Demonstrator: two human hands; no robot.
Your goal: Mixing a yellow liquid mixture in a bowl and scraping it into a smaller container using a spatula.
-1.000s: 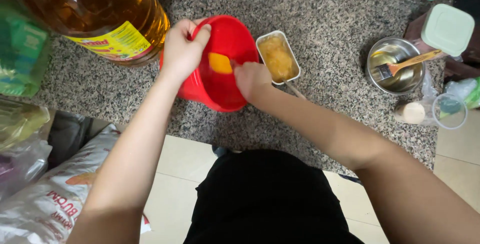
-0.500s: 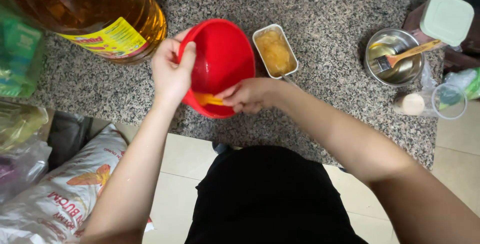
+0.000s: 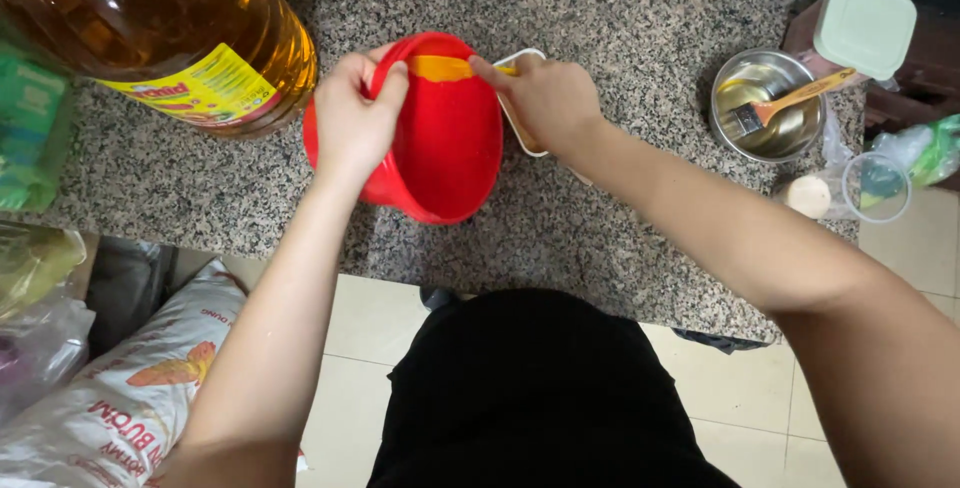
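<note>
Landmark: red bowl (image 3: 440,138), tilted on the speckled granite counter (image 3: 620,18), its mouth turned toward the person.
Left hand: the left hand (image 3: 352,120) grips the bowl's left rim, thumb inside, fingers curled around the outer wall; closed on the bowl.
Right hand: the right hand (image 3: 548,98) is at the bowl's upper right rim, fingers pinched narrow on a yellow scraper (image 3: 445,69) that lies flat against the inner wall near the top edge.
Key relation: the scraper's long axis runs left to right along the bowl's far rim, between the two hands; the right hand holds its right end, and the left hand's fingertips sit just beside its left end. Both hands are on the bowl, the right nearer the scraper.
Small tray: a pale rectangular tray (image 3: 520,113) sits just right of the bowl, mostly hidden under the right hand; its contents cannot be told here.
Oil bottle: a large clear bottle of amber oil (image 3: 150,28) stands to the bowl's left, with a yellow and red label wrapped around its lower side.
Steel bowl: well right of the red bowl, a round metal bowl (image 3: 765,103) holds a wooden-handled brush (image 3: 790,100).
Container: beyond it, a box with a pale green lid (image 3: 865,26).
Sack: below the counter, left of the bowl, a white printed sack (image 3: 130,388) with red lettering and an orange picture.
</note>
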